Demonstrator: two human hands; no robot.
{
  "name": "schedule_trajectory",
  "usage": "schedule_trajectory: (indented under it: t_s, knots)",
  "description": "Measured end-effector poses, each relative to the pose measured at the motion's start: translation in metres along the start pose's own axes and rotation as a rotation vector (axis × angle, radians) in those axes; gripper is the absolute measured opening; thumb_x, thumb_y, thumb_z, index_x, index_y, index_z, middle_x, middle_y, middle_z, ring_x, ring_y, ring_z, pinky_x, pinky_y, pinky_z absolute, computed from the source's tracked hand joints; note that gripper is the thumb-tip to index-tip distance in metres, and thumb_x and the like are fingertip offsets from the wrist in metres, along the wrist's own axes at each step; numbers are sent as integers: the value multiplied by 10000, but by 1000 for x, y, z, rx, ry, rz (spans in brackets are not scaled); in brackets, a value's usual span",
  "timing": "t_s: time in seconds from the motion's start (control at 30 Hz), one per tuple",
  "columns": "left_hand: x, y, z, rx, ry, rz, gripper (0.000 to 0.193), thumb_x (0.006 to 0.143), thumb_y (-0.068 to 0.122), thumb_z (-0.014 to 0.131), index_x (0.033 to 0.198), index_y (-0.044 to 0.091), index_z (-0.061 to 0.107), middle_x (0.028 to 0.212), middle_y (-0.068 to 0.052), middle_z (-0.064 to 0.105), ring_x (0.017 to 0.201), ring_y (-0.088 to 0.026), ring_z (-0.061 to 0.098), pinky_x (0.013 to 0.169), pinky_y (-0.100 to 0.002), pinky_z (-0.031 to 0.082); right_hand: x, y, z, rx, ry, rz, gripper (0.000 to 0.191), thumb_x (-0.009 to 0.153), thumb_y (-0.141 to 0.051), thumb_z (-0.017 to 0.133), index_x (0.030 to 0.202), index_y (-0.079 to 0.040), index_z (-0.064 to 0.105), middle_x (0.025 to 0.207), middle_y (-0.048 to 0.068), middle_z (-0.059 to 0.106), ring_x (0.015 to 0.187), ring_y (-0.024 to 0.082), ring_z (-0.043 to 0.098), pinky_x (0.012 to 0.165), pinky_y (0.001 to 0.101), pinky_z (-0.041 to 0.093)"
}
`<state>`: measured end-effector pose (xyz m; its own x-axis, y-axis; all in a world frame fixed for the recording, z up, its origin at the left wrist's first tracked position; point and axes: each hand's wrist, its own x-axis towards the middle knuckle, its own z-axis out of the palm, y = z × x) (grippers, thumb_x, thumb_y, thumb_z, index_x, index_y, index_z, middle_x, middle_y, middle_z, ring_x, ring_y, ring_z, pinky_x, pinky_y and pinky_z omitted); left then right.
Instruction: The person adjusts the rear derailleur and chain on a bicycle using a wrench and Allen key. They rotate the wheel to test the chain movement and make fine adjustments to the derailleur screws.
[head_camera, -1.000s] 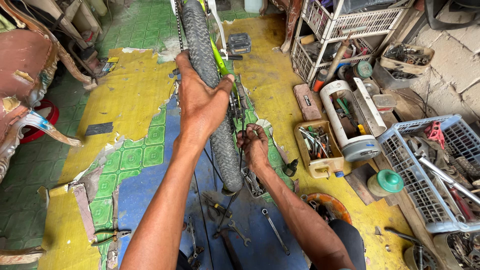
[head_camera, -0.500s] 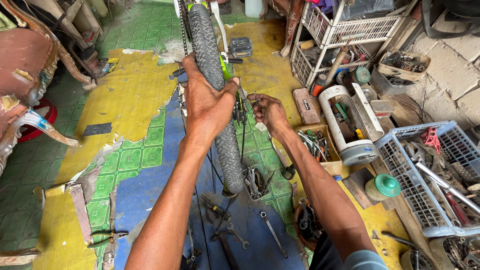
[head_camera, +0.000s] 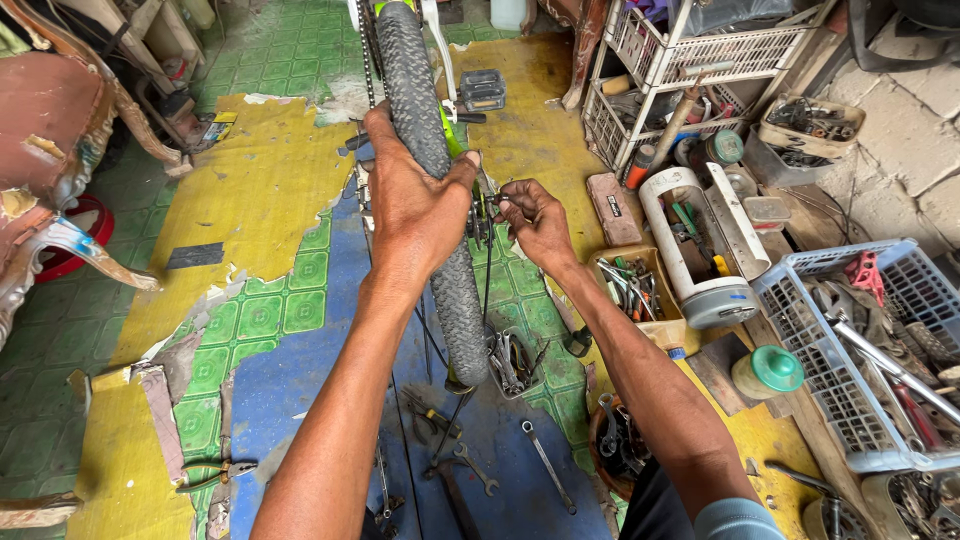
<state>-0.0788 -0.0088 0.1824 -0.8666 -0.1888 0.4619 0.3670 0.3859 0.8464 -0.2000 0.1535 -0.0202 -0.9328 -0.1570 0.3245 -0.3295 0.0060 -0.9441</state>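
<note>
A black knobbly bicycle tyre (head_camera: 405, 60) on an upturned wheel runs from the top of the view down to the floor. My left hand (head_camera: 405, 195) is wrapped over the top of the tyre and grips it. My right hand (head_camera: 535, 222) is just right of the wheel, its fingertips pinched on a small metal part (head_camera: 492, 203) near the hub. A green and white frame (head_camera: 440, 45) rises behind the wheel, with a black pedal (head_camera: 483, 90) beside it.
Wrenches (head_camera: 545, 462) and pliers (head_camera: 215, 472) lie on the blue and yellow floor. A small box of tools (head_camera: 640, 285), a white cylinder container (head_camera: 700, 245), a grey basket (head_camera: 850, 350) and wire shelves (head_camera: 700, 70) stand at the right. A worn red seat (head_camera: 50, 130) is left.
My right hand has risen from low beside the wheel to the hub area, close to my left hand. My left hand has stayed clamped on the tyre.
</note>
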Motion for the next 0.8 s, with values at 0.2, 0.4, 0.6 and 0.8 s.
schedule_trajectory:
  t_s: [0.2, 0.4, 0.6, 0.8]
  knots:
    - [2, -5, 0, 16, 22, 48, 800, 843, 63, 780, 1439, -61, 261, 1120, -231, 701, 1028, -287, 731, 955, -395, 537, 9, 4, 3, 23, -39, -35, 248, 966, -32, 685, 1205, 6, 632, 1040, 77, 740, 826, 92, 654, 624, 265, 540]
    - [3, -7, 0, 48, 25, 25, 792, 836, 70, 785, 1432, -54, 280, 1088, -222, 699, 981, -283, 726, 923, -405, 541, 17, 10, -4, 38, -86, -35, 284, 929, 10, 710, 1210, 8, 673, 1048, 81, 752, 843, 92, 681, 641, 254, 570]
    - [3, -7, -2, 36, 11, -22, 783, 827, 71, 767, 1436, -42, 288, 1070, -216, 708, 958, -286, 730, 906, -404, 550, 18, 11, -4, 74, -90, 1, 233, 949, -92, 701, 1162, 3, 705, 982, 70, 751, 785, 95, 688, 576, 252, 563]
    - [3, -11, 0, 21, 39, 94, 794, 842, 56, 791, 1436, -66, 279, 1142, -229, 679, 1032, -292, 713, 944, -411, 535, 28, 18, 0, -116, -28, 99, 431, 1029, -377, 630, 816, -11, 713, 687, 45, 661, 569, 97, 569, 482, 254, 452]
